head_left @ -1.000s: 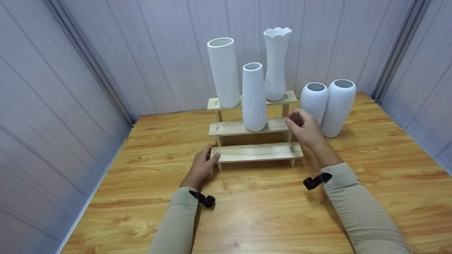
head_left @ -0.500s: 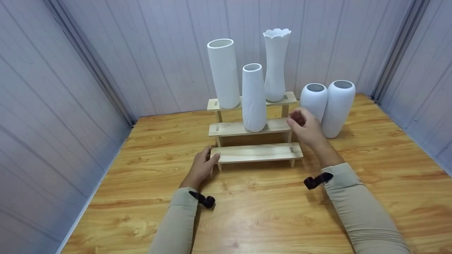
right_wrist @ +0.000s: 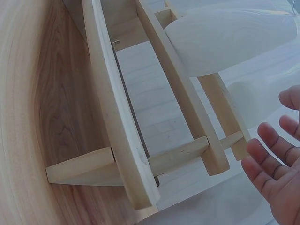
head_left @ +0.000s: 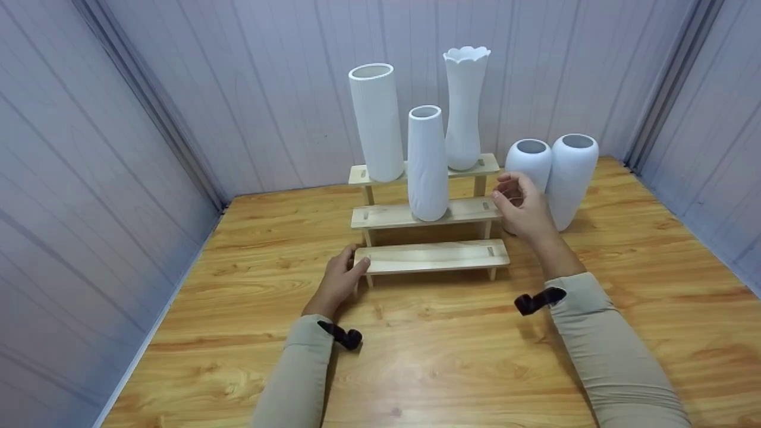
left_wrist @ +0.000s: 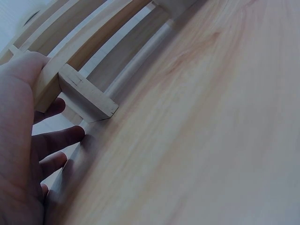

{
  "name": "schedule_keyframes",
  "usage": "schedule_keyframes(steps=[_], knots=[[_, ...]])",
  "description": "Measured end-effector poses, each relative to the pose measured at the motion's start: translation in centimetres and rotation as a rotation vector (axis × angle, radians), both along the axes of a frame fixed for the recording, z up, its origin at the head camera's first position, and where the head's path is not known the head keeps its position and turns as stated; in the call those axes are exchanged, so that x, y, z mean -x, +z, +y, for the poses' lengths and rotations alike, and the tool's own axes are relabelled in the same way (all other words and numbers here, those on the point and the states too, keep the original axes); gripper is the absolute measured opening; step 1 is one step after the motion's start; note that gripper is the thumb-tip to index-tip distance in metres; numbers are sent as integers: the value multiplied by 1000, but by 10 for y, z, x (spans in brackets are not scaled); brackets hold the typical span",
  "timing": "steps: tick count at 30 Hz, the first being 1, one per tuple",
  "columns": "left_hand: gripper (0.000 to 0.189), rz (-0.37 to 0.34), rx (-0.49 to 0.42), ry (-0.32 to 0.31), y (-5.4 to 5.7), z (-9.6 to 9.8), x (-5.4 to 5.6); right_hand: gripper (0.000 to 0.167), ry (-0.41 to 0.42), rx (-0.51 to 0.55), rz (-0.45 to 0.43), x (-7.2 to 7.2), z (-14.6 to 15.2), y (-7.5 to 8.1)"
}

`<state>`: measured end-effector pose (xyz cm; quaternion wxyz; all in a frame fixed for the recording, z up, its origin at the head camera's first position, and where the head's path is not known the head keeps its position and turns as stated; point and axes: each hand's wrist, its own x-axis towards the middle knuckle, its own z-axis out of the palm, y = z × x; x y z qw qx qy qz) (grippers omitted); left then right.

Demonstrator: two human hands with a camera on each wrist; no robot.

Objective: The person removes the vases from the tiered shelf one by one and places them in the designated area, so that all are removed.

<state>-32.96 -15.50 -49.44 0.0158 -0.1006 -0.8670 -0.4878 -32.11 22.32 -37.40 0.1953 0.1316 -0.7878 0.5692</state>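
Note:
A three-step wooden display stand (head_left: 431,257) stands on the table. My left hand (head_left: 339,282) grips the left end of its lowest step, thumb on top; the left wrist view shows the fingers (left_wrist: 61,138) beside the leg below the board. My right hand (head_left: 526,208) is off the right end of the middle step, fingers loosely bent and holding nothing. A white tapered vase (head_left: 428,172) stands on the middle step. On the top step are a tall white cylindrical vase (head_left: 379,128) and a white vase with a scalloped rim (head_left: 465,113).
Two rounded white vases, a nearer one (head_left: 529,159) and a farther one (head_left: 572,178), stand side by side on the table right of the stand. My right hand partly covers the nearer one. Panelled walls (head_left: 267,89) close in the wood-grain table (head_left: 428,356) at the back and sides.
My right hand has drawn away from the middle step's right end, slightly right and back, uncovering that end. The left hand, stand and vases stay where they were.

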Motion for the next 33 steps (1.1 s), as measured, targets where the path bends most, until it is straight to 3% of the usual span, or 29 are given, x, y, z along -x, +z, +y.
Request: schedule_keyframes(steps=[8,17,21,26,33], knots=[[62,-1,6,6,-1,0,1,36,-5,2,-29,-3,-1,3],[62,6,7,9,-2,1,1,42,-5,1,-73,24,10,-23],[62,4,8,11,-2,1,0,44,1,11,-76,28,13,-28],[58,8,7,12,0,0,0,45,16,23,-66,28,9,-26],[52,14,4,23,0,2,3,47,35,45,-51,8,-7,-4]])
